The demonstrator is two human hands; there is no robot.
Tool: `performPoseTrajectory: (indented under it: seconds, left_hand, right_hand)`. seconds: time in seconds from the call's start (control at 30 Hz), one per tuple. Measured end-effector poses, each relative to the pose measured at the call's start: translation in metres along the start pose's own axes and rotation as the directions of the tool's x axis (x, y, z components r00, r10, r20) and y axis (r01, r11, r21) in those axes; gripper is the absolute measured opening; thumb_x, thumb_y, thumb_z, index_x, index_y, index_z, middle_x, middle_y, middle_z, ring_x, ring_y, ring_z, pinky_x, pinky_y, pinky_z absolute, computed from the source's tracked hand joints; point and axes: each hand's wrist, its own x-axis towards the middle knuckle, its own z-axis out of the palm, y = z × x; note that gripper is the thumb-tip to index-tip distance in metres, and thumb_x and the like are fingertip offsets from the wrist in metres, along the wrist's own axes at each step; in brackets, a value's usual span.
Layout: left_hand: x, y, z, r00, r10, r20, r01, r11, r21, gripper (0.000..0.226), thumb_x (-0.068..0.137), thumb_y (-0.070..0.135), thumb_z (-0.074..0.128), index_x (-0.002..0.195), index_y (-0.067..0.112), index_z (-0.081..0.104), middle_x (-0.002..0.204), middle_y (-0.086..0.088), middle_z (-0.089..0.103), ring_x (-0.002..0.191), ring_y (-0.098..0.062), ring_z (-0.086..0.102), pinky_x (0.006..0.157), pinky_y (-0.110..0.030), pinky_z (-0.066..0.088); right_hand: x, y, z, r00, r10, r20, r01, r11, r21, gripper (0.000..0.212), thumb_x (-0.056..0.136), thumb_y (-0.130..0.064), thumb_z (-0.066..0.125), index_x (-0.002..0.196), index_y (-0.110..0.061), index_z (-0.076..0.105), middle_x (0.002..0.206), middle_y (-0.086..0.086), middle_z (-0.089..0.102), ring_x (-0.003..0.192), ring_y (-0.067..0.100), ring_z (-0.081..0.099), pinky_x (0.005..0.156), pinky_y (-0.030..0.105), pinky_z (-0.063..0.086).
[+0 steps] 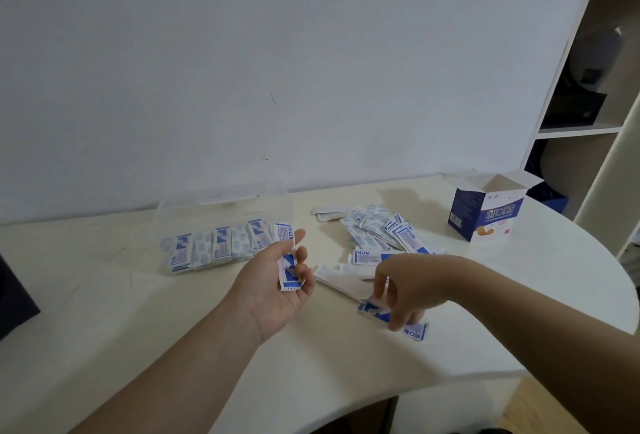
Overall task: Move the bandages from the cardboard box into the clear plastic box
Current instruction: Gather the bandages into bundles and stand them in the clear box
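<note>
Left hand (277,284): palm up; fingers half-curled round one bandage (289,272); just beside plastic box (225,201)
Right hand (405,291): fingertips down; pinching a strip (414,329) lying on table (138,329)
Handling: likely light, thin, floppy paper wrappers; slippery when stacked; pinch at an end
Pile (381,236): loose on table, between the boxes
Row (214,250): already in plastic box
Cardboard box (485,212): open; upright; contents hidden

A pale cream counter (104,329) with a curved front edge sits against a plain white wall (277,53). A white shelving unit (578,130) at the right holds a dark, blurred object (581,101). Another dark object (14,298) rests at the counter's left edge. Wooden floor (540,409) shows below.
</note>
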Motion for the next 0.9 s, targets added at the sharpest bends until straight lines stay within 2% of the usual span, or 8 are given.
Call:
performPoseTrajectory:
  seconds: [0.17, 0.27, 0.37, 0.47, 0.6, 0.7, 0.83, 0.9]
  left_hand:
    - [0.009, 0.003, -0.008, 0.999, -0.001, -0.040, 0.004, 0.997, 0.073, 0.023, 0.094, 0.016, 0.048, 0.110, 0.012, 0.063, 0.065, 0.002, 0.048, 0.042, -0.006, 0.034, 0.039, -0.014, 0.031]
    - [0.013, 0.007, -0.012, 0.998, 0.026, -0.057, -0.021, 0.996, 0.081, 0.021, 0.095, 0.016, 0.046, 0.107, 0.012, 0.062, 0.064, 0.003, 0.047, 0.041, -0.005, 0.033, 0.036, -0.014, 0.028]
    - [0.013, 0.010, -0.014, 0.997, 0.037, -0.067, -0.033, 0.998, 0.062, 0.019, 0.095, 0.016, 0.046, 0.104, 0.013, 0.063, 0.065, 0.003, 0.049, 0.037, -0.005, 0.034, 0.035, -0.013, 0.027]
    - [0.015, 0.012, -0.015, 0.996, 0.046, -0.077, -0.042, 0.998, 0.053, 0.019, 0.094, 0.014, 0.047, 0.102, 0.014, 0.064, 0.066, 0.003, 0.050, 0.039, -0.005, 0.034, 0.036, -0.013, 0.027]
    - [0.014, 0.014, -0.015, 0.996, 0.043, -0.082, -0.040, 0.998, 0.048, 0.018, 0.094, 0.014, 0.047, 0.100, 0.014, 0.065, 0.068, 0.003, 0.050, 0.044, -0.006, 0.033, 0.036, -0.014, 0.029]
    - [0.014, 0.015, -0.014, 0.996, 0.041, -0.080, -0.037, 0.998, 0.049, 0.019, 0.094, 0.013, 0.047, 0.100, 0.013, 0.065, 0.069, 0.003, 0.051, 0.045, -0.006, 0.033, 0.037, -0.013, 0.029]
    - [0.014, 0.015, -0.015, 0.997, 0.033, -0.077, -0.029, 0.998, 0.047, 0.019, 0.094, 0.013, 0.046, 0.100, 0.013, 0.065, 0.068, 0.003, 0.051, 0.046, -0.006, 0.033, 0.036, -0.015, 0.029]
    - [0.014, 0.015, -0.015, 0.997, 0.031, -0.065, -0.028, 0.999, 0.045, 0.020, 0.094, 0.013, 0.046, 0.102, 0.013, 0.064, 0.068, 0.003, 0.051, 0.047, -0.006, 0.033, 0.036, -0.015, 0.029]
  right_hand:
    - [0.007, -0.017, 0.003, 0.994, -0.091, -0.054, 0.092, 0.996, 0.004, 0.032, 0.077, -0.027, 0.074, 0.106, -0.024, 0.063, 0.079, -0.013, 0.058, 0.072, 0.008, 0.056, 0.057, 0.014, 0.038]
    - [0.012, -0.026, 0.005, 0.987, -0.140, -0.073, 0.144, 0.988, 0.051, 0.020, 0.079, -0.024, 0.072, 0.099, -0.022, 0.068, 0.083, -0.006, 0.061, 0.063, 0.003, 0.050, 0.057, 0.011, 0.037]
    - [0.013, -0.031, 0.003, 0.982, -0.164, -0.090, 0.169, 0.984, 0.053, 0.019, 0.081, -0.023, 0.071, 0.099, -0.018, 0.071, 0.085, -0.006, 0.062, 0.068, 0.005, 0.051, 0.055, 0.010, 0.036]
    - [0.014, -0.032, 0.002, 0.977, -0.185, -0.103, 0.188, 0.982, 0.018, 0.020, 0.080, -0.021, 0.071, 0.099, -0.016, 0.070, 0.087, -0.007, 0.061, 0.072, 0.006, 0.050, 0.058, 0.011, 0.037]
    - [0.012, -0.031, 0.002, 0.976, -0.200, -0.088, 0.197, 0.980, -0.039, 0.023, 0.076, -0.026, 0.075, 0.093, -0.024, 0.060, 0.081, -0.012, 0.055, 0.080, 0.010, 0.051, 0.062, 0.016, 0.039]
    - [0.010, -0.030, -0.001, 0.982, -0.184, -0.040, 0.177, 0.973, -0.149, 0.037, 0.074, -0.034, 0.077, 0.106, -0.022, 0.062, 0.085, -0.012, 0.050, 0.084, 0.012, 0.049, 0.067, 0.021, 0.039]
    - [0.015, -0.031, -0.005, 0.982, -0.185, 0.031, 0.187, 0.952, -0.241, 0.035, 0.074, -0.039, 0.075, 0.102, -0.019, 0.067, 0.103, 0.000, 0.064, 0.088, 0.014, 0.054, 0.075, 0.027, 0.042]
    - [0.016, -0.031, -0.006, 0.977, -0.205, 0.052, 0.212, 0.947, -0.243, 0.029, 0.076, -0.037, 0.074, 0.097, -0.018, 0.069, 0.099, 0.001, 0.067, 0.082, 0.012, 0.053, 0.072, 0.025, 0.040]
